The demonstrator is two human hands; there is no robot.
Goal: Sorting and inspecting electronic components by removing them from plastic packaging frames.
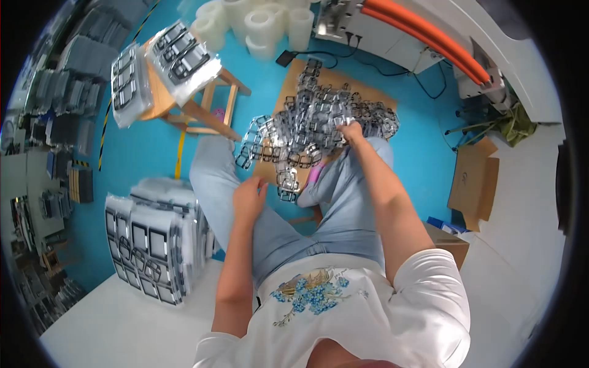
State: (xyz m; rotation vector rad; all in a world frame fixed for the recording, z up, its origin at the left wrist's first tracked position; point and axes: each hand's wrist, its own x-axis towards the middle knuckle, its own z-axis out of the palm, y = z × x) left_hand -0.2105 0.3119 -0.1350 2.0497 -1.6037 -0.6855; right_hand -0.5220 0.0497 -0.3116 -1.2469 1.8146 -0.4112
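Observation:
My right hand (351, 132) is closed at the right side of a tangled heap of clear plastic strips with black frame outlines (313, 119). Its fingers appear to pinch a strip there, though the fingertips partly merge with the shiny plastic. The heap spreads over a brown cardboard sheet (287, 88) on the floor, in front of my knees. My left hand (248, 197) lies on my left thigh, fingers loosely bent and thumb apart, with nothing visible in it. Near that hand, the closest strips hang at the heap's lower edge.
To the left, a wooden stool (230, 110) carries bagged black-framed sheets (181, 55). A tall stack of similar packs (150, 245) stands beside my left leg. Translucent rolls (261, 27) stand beyond. An open carton (472, 184), cables (438, 92) and an orange tube (423, 37) are at right.

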